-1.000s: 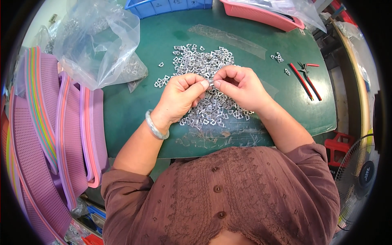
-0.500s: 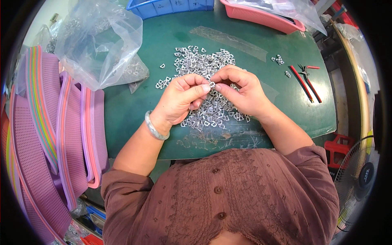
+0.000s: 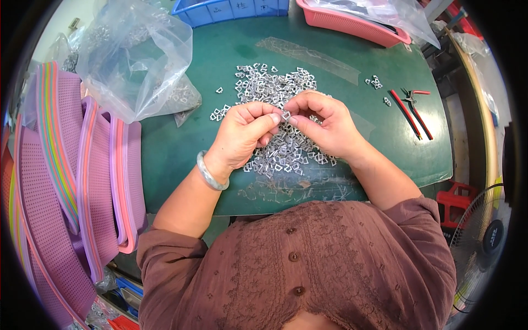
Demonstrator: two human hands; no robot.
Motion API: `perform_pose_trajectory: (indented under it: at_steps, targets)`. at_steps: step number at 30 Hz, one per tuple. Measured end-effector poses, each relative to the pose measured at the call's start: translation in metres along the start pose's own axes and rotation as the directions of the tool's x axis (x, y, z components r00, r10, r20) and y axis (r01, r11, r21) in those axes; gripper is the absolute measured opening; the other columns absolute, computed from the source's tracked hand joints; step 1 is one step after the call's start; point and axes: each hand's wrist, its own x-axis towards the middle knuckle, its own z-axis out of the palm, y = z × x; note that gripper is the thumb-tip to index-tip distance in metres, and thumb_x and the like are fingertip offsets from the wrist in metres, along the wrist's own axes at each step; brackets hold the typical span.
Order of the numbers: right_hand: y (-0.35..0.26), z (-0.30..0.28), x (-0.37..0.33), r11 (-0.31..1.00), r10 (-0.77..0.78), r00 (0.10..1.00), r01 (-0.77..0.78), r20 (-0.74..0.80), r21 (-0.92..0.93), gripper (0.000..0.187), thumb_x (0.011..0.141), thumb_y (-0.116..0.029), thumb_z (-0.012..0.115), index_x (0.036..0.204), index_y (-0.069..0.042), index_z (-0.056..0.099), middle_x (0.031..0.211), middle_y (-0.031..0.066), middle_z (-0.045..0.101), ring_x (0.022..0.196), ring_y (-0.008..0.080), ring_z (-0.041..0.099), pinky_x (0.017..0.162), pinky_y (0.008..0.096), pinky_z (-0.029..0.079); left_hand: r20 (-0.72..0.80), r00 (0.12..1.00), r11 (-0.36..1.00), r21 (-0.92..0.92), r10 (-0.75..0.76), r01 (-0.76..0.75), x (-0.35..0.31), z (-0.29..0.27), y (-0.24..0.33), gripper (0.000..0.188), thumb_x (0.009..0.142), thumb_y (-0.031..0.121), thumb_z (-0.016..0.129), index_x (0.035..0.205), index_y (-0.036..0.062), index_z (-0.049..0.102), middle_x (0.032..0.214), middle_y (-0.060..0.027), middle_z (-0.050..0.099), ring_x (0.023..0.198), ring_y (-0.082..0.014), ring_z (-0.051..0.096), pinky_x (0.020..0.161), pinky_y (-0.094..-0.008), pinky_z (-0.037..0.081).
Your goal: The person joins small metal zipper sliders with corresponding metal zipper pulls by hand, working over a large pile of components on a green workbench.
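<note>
Between my two hands sits one small silver metal buckle-like piece, pinched by the thumb and forefinger of each. My left hand, with a pale bangle at its wrist, grips the piece from the left. From the right, the thumb and forefinger of my right hand close on its other side. Under and around both hands spreads a heap of similar small metal pieces on the green table. Parts of the heap are hidden beneath my hands.
Red-handled pliers and a few loose pieces lie to the right. A clear plastic bag with metal pieces stands at the left, beside stacked purple baskets. A blue bin and a pink basket line the far edge.
The small metal piece has turned slightly between my fingertips. Both hands keep nearly the same place and grip.
</note>
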Motion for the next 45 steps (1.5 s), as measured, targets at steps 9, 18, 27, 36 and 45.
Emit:
perform_pose_trajectory:
  at_steps: [9,18,27,36,45]
  targets:
    - [-0.002,-0.001,0.000,0.999,0.001,1.000,0.000,0.011,-0.048,0.013,0.074,-0.002,0.059,0.087,-0.001,0.057,0.076,0.0032,0.056,0.068,0.0095,0.052,0.062,0.0228,0.043,0.002,1.000,1.000,0.017,0.011,-0.011,0.000,0.002,-0.001,0.009,0.081,0.010,0.056,0.082,0.0025,0.060,0.065,0.0007,0.054,0.050,-0.0028,0.044,0.044,-0.0140,0.035]
    - [0.002,0.003,-0.001,0.996,0.020,1.000,-0.019,-0.018,0.085,0.017,0.075,0.000,0.059,0.091,-0.001,0.056,0.076,0.0022,0.056,0.068,0.0084,0.052,0.061,0.0220,0.043,0.002,1.000,1.000,0.020,-0.007,0.007,0.000,0.001,0.000,0.009,0.081,0.011,0.055,0.083,0.0034,0.059,0.064,0.0009,0.054,0.051,-0.0029,0.044,0.045,-0.0140,0.035]
    - [0.005,-0.005,0.001,0.886,0.261,0.965,-0.250,0.025,0.391,0.009,0.080,-0.007,0.055,0.087,-0.001,0.055,0.074,0.0024,0.057,0.064,0.0084,0.053,0.058,0.0211,0.043,0.132,0.990,0.961,-0.265,-0.040,0.074,0.006,-0.005,-0.002,0.025,0.089,0.019,0.041,0.094,-0.0003,0.055,0.078,-0.0064,0.057,0.063,-0.0118,0.052,0.057,-0.0225,0.044]
    - [0.005,-0.010,0.006,0.704,0.377,0.926,-0.307,0.030,0.641,0.008,0.081,-0.005,0.051,0.088,-0.001,0.052,0.074,0.0049,0.057,0.058,0.0085,0.052,0.052,0.0195,0.043,0.174,0.985,0.879,-0.467,-0.011,0.092,0.009,-0.006,-0.003,0.040,0.088,0.020,0.037,0.120,-0.0042,0.037,0.114,-0.0225,0.046,0.106,-0.0291,0.048,0.095,-0.0377,0.036]
    - [-0.005,-0.007,0.008,0.792,0.344,0.930,-0.362,0.130,0.492,0.014,0.076,-0.002,0.052,0.088,0.001,0.058,0.077,0.0035,0.057,0.062,0.0098,0.051,0.058,0.0231,0.044,0.230,0.973,0.858,-0.502,0.009,0.110,0.007,-0.002,-0.003,0.041,0.087,0.014,0.036,0.126,0.0000,0.032,0.120,-0.0219,0.042,0.110,-0.0302,0.044,0.096,-0.0388,0.034]
